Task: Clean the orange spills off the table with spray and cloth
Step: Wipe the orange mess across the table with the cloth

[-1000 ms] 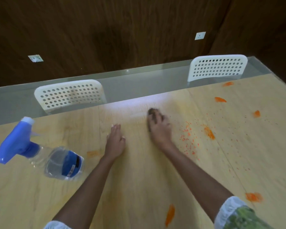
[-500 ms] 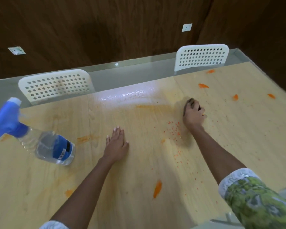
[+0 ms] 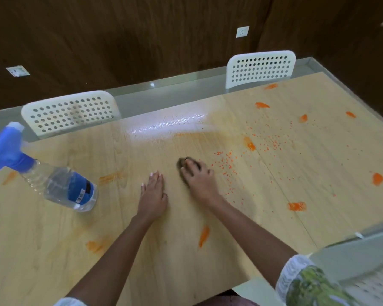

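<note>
My right hand (image 3: 198, 178) presses a small dark cloth (image 3: 182, 162) against the light wooden table (image 3: 208, 261), fingers curled over it; only the cloth's far edge shows. My left hand (image 3: 152, 193) lies flat on the table just to its left, fingers straight. A clear spray bottle (image 3: 60, 186) with a blue trigger head stands at the left. Orange spills dot the table: a smear (image 3: 249, 143) and fine orange specks (image 3: 226, 162) right of the cloth, a streak (image 3: 204, 235) near me, patches (image 3: 297, 206) at the right.
Two white perforated chair backs (image 3: 71, 111) (image 3: 261, 68) stand at the table's far side, against a grey glass strip. Faint orange smears (image 3: 110, 178) lie beside the bottle. A wet glossy patch (image 3: 170, 124) shines beyond my hands. Another white chair (image 3: 372, 283) shows at bottom right.
My right hand has swept the cloth back leftward from the speckled area to beside my left hand. The left hand stayed flat on the table. The bottle has not moved.
</note>
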